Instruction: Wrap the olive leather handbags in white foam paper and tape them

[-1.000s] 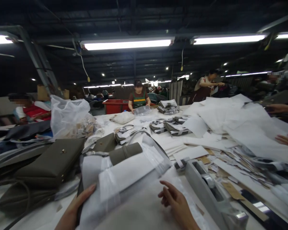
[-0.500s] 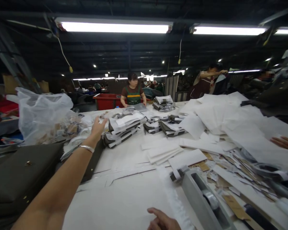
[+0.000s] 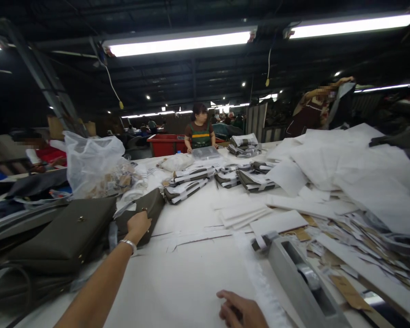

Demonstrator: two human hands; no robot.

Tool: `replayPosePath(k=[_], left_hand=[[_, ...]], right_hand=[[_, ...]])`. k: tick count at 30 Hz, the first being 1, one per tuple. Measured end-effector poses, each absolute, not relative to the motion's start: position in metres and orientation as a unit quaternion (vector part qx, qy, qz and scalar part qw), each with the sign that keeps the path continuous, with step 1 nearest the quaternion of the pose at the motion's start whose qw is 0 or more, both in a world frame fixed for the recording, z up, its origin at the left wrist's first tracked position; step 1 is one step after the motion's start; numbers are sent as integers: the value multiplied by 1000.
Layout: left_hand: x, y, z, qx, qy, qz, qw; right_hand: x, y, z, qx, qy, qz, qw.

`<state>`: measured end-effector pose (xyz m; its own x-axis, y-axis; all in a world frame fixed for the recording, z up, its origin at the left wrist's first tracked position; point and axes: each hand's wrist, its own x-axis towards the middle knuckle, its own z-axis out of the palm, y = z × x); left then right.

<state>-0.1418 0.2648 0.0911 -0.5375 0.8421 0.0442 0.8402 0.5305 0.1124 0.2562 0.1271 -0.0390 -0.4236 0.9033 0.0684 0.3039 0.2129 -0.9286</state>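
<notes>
My left hand (image 3: pixel 138 226), with a silver bangle on the wrist, is at the dark olive bag (image 3: pixel 154 206) left of centre. Its fingers are curled and closed at the bag's upper face; a small metal clasp shows just above them. At the bottom centre is my right hand (image 3: pixel 241 312), holding nothing, fingers apart and loosely bent above the white tabletop (image 3: pixel 181 278). A larger olive bag (image 3: pixel 68 228) with a gold clasp lies to the left. Wrapped olive pieces (image 3: pixel 186 190) with white bands are stacked beyond my left hand.
A grey tape dispenser (image 3: pixel 304 278) stands right of my right hand. Tags and cardboard scraps (image 3: pixel 348 287) spread to its right, below white sheets (image 3: pixel 348 159). A clear plastic bag (image 3: pixel 92 159) stands at the back left. Across the table is a person in an apron (image 3: pixel 201 136).
My left hand has drawn back from beside the wrapped stack to the smaller olive bag, and its fingers have closed. The view has shifted left. Another hand at the right edge has gone from view.
</notes>
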Motion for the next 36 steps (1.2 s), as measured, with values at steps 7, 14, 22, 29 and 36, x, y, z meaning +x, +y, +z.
replayPosePath(k=[7, 14, 22, 29, 36], left_hand=[[-159, 219, 136, 499, 861, 97, -23], [-135, 120, 185, 545, 795, 236, -124], [-65, 61, 203, 679, 655, 326, -66], [-28, 27, 224, 773, 563, 292, 3], [-28, -36, 195, 737, 598, 182, 258]], right_hand=[[263, 121, -7, -406, -692, 495, 334], [260, 117, 6, -409, -654, 523, 362], [249, 87, 94, -292, -475, 717, 418], [261, 47, 117, -342, -489, 630, 497], [323, -13, 103, -481, -705, 399, 335]])
